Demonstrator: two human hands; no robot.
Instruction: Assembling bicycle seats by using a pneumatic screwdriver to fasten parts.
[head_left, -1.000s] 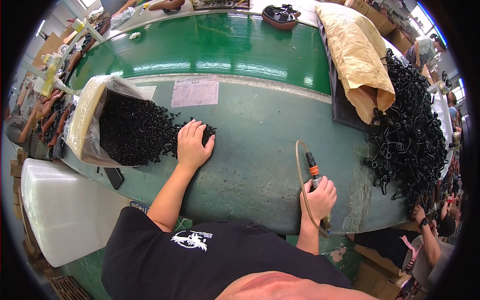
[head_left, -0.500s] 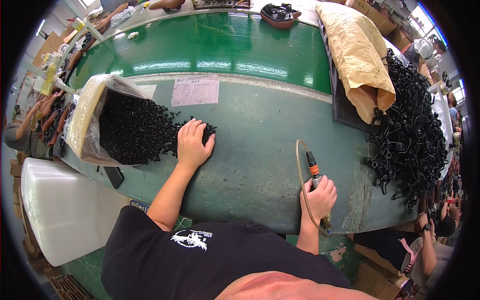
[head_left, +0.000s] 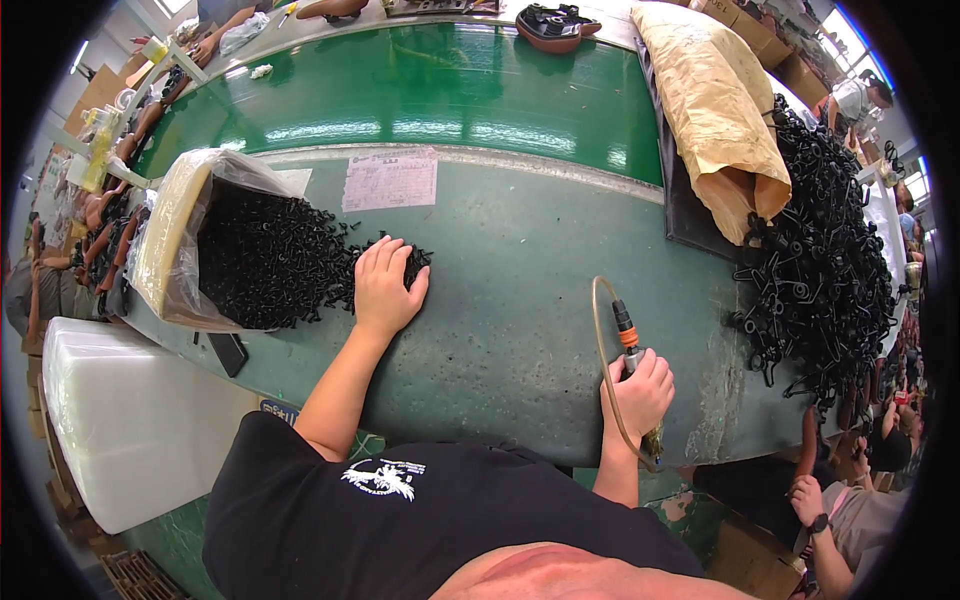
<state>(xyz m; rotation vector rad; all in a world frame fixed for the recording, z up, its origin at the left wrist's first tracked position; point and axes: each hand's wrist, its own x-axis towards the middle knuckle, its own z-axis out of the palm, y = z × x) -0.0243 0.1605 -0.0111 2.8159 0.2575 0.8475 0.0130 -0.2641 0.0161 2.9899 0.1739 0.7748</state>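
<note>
My left hand (head_left: 388,287) lies palm down at the edge of a heap of small black screws (head_left: 270,255), fingers stretched out flat over a few of them. The heap spills from a plastic-lined tub (head_left: 165,235) tipped on its side. My right hand (head_left: 640,392) is wrapped round a pneumatic screwdriver (head_left: 628,335) with orange rings, near the table's front edge. A clear air hose (head_left: 604,345) loops from its black end back past my wrist. My palm and fingers hide much of the tool's body.
Black metal brackets (head_left: 815,270) are piled at right beside a brown paper sack (head_left: 715,120). A paper sheet (head_left: 391,178) and a phone (head_left: 228,353) lie on the table. Beyond runs a green conveyor belt (head_left: 430,90) carrying a bicycle saddle (head_left: 550,30). Co-worker's hand (head_left: 806,498) at lower right.
My two hands stay almost where they were. At lower right, the co-worker's hand has shifted down and left, with a brown long piece now showing above it. The saddle on the belt moved slightly left.
</note>
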